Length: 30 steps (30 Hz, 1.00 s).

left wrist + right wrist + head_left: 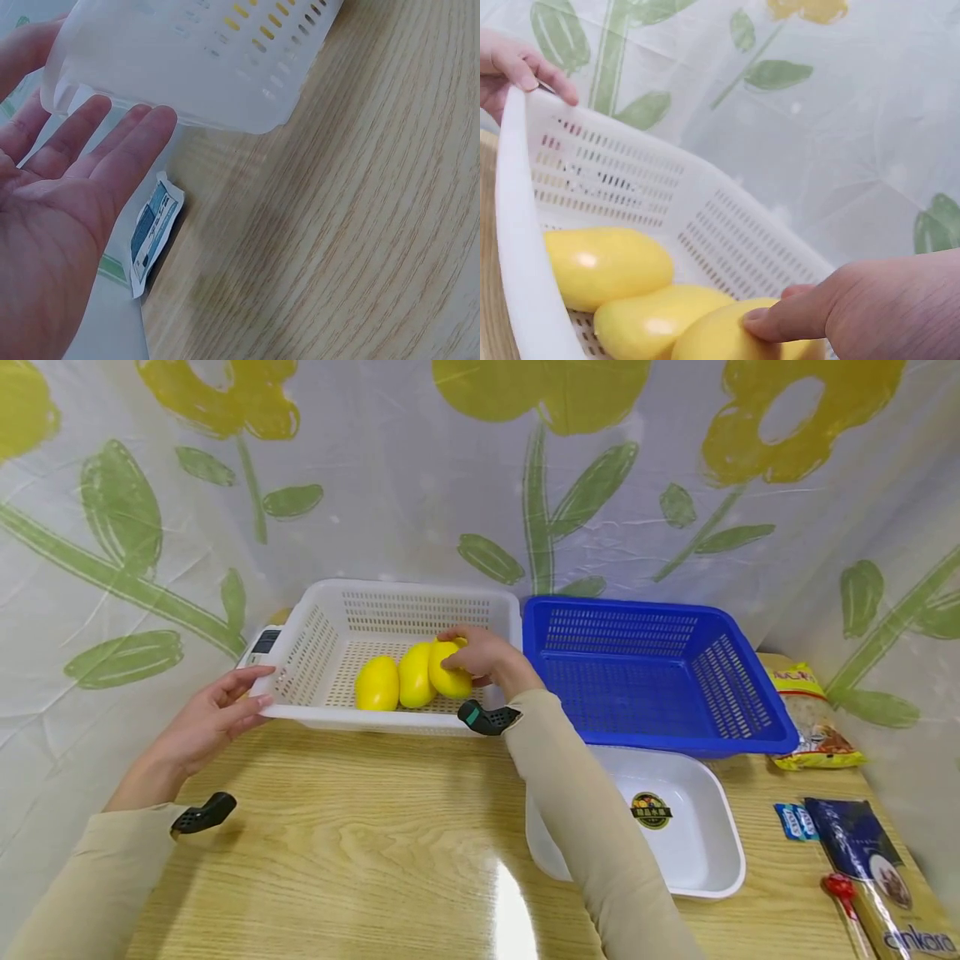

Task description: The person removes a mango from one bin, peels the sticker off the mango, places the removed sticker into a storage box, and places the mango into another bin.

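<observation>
Three yellow mangoes lie side by side in a white slotted plastic basket (341, 717): a left mango (377, 683), a middle mango (416, 675) and a right mango (448, 670). My right hand (487, 657) reaches over the basket's front rim and holds the right mango, with the thumb on its surface in the right wrist view; the other fingers are mostly hidden there. At the basket's left front corner, my left hand (213, 718) grips the rim between thumb and fingers. The left wrist view shows the fingertips (161, 120) against the rim's underside.
Right of the white basket stands a blue basket (663, 745), with a white tray (720, 852) in front, partly under my right forearm. Farther right lie a yellow food bag (813, 718), small blue packets (797, 822), a dark package (855, 835) and a red-topped item (840, 887). A patterned curtain (405, 510) hangs behind.
</observation>
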Available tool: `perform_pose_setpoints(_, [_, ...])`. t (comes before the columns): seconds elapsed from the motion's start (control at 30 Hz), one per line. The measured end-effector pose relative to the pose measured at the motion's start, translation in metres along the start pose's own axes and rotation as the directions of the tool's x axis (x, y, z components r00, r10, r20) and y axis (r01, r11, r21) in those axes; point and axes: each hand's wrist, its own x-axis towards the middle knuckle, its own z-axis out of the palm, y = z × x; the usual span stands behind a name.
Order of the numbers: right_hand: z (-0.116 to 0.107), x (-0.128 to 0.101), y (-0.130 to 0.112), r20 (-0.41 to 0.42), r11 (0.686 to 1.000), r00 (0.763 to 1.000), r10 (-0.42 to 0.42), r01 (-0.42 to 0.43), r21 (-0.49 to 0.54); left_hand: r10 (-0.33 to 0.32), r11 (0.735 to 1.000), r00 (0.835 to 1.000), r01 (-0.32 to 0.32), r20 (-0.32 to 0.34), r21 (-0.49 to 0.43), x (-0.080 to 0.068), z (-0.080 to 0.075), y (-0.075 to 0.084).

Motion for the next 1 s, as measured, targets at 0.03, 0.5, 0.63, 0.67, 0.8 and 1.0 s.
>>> perform_pose_setpoints(0.03, [0.001, 0.001, 0.0, 0.003, 1.0, 1.0, -0.008, 0.008, 0.011, 0.0, 1.0, 1.0, 0.0, 0.002, 0.0, 0.0, 0.0, 0.0])
perform_pose_setpoints(0.5, [0.007, 0.016, 0.014, 0.043, 0.996, 0.999, 0.02, -0.024, 0.084, 0.002, 1.0, 1.0, -0.002, 0.004, 0.005, 0.0, 0.0, 0.001])
perform_pose_setpoints(0.63, [0.012, 0.018, 0.015, 0.043, 0.997, 0.998, 0.035, -0.038, 0.064, -0.009, 1.0, 1.0, 0.009, 0.003, 0.007, 0.0, 0.001, 0.001])
perform_pose_setpoints(0.67, [0.013, 0.018, 0.014, 0.04, 0.997, 0.999, 0.037, -0.039, 0.063, -0.009, 1.0, 1.0, 0.009, 0.005, 0.005, 0.0, 0.001, 0.001])
perform_pose_setpoints(0.8, [0.014, 0.019, 0.014, 0.042, 0.998, 0.998, 0.036, -0.038, 0.05, -0.013, 1.0, 1.0, 0.013, -0.001, 0.013, 0.0, 0.001, 0.002])
perform_pose_setpoints(1.0, [0.016, 0.022, 0.016, 0.044, 0.993, 0.998, 0.034, -0.039, 0.111, -0.048, 0.994, 0.998, 0.053, -0.046, 0.099, 0.0, 0.001, 0.003])
